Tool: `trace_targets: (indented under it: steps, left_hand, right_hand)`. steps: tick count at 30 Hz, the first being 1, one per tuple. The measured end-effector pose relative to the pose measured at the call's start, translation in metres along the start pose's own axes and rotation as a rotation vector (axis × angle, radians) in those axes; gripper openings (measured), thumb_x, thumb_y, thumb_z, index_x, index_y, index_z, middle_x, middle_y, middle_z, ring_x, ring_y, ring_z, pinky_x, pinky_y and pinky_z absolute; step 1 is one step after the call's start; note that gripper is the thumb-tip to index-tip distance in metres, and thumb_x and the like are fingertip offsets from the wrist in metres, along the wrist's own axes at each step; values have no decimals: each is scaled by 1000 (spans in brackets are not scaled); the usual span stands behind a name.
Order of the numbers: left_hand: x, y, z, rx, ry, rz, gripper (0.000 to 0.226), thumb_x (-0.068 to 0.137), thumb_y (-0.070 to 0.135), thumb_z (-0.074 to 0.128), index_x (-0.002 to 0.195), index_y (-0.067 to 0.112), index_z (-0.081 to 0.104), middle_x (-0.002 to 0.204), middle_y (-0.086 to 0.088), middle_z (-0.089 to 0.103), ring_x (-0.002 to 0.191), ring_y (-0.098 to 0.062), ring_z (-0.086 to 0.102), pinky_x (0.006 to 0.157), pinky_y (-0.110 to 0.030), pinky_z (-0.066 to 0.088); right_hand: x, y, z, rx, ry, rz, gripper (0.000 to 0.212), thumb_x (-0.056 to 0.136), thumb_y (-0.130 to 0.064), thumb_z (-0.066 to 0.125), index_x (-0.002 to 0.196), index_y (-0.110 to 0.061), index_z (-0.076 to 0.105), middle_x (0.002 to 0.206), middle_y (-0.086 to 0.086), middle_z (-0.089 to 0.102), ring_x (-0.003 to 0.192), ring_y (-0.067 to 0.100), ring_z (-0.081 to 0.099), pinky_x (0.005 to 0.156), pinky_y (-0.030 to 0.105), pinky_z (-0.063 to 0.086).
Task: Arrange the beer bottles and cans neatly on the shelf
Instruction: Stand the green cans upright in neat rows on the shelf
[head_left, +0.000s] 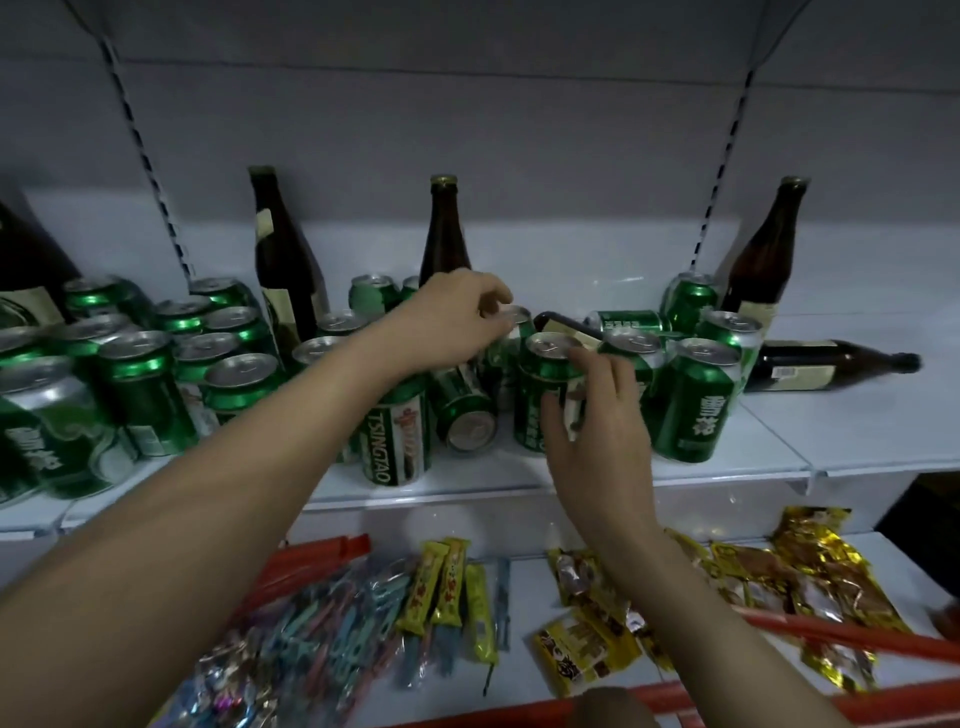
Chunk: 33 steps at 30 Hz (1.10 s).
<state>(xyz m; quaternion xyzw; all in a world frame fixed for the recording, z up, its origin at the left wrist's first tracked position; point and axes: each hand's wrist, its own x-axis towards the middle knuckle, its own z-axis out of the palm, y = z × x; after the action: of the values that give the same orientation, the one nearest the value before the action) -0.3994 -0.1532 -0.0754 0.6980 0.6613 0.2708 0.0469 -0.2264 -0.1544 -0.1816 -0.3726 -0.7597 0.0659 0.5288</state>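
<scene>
Green can (545, 395) at the shelf (519, 480) front is what we've got: right hand (597, 441) wraps it from the near side, thumb on the left wall, fingers on the right, grip loosely curled round it. Can upright, axis vertical, so it slides or lifts straight. Just left, a tipped can (465, 410) lies on its side, base toward us, long axis running front to back, touching the Tsingtao can (397, 439). It sits between both arms, under the left wrist, so either could reach it. Behind, left hand (457, 322) pinches the rim of a rear can (514, 325) from above. Further back a fallen bottle (571, 327) lies across, neck left. Far right another bottle (831, 364) lies flat, neck right, well away from both hands.
</scene>
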Motion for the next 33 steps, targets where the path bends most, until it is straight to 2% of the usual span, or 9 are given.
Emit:
trace_targets:
  steps: [2,4,6,7,9,12,18,27,33]
  left_hand:
    - [6,-7,-11,72,-69,-37,39,95,40,61,125,15,65,119,-1,65,97,-12,60,80,-23,48]
    - [7,-11,-13,106,-152,-83,39,94,41,63,118,12,68,115,0,66,91,-13,60,77,-26,51]
    - [7,-16,-14,123,-220,-133,39,93,39,64,120,10,68,117,-1,66,100,-18,62,91,-38,53]
    - [7,-19,-15,117,-250,-157,40,93,39,65,121,11,67,118,1,64,104,-18,62,96,-39,51]
    - [10,-27,-20,84,-308,-192,39,93,41,64,122,15,68,117,5,63,106,-16,61,99,-38,50]
    - [22,-45,-24,70,-395,-240,36,95,42,62,117,15,71,118,-1,68,105,-19,64,98,-40,52]
    - [40,-66,-19,73,-552,-269,37,99,37,57,118,8,70,122,-8,67,110,-24,65,101,-43,50]
    - [45,-61,-15,205,-580,-196,25,95,24,64,116,11,70,111,-3,69,99,-19,66,93,-37,55]
    - [46,-60,-12,295,-571,-126,27,94,24,65,118,13,70,116,-1,69,102,-18,64,95,-38,53]
  right_hand:
    - [-5,-13,11,60,-56,-5,35,95,-11,62,128,-12,53,119,3,52,96,18,57,75,29,48]
    - [-10,-22,25,73,-194,19,37,96,-14,62,131,-13,52,122,2,51,103,18,55,80,29,47]
    - [-15,-27,34,52,-298,42,43,98,-17,60,139,-12,48,131,5,48,115,23,51,90,30,45]
    - [-18,-28,37,35,-322,51,46,99,-18,59,142,-11,46,135,7,46,120,25,49,94,34,45]
    - [-20,-31,43,-2,-346,50,48,99,-17,58,145,-11,43,142,9,42,127,28,45,101,39,43]
    - [-21,-30,56,-65,-372,27,52,100,-20,55,149,-15,39,152,7,35,134,28,39,108,40,41]
    - [-23,-26,80,-48,-399,43,60,97,-14,59,152,-25,37,162,5,21,140,32,34,109,45,42]
    - [-22,-20,83,-13,-389,57,61,96,-12,61,150,-28,38,161,2,20,128,30,48,103,45,46]
    - [-23,-21,82,-7,-373,67,66,94,-10,63,151,-30,37,161,1,21,131,29,46,103,42,47]
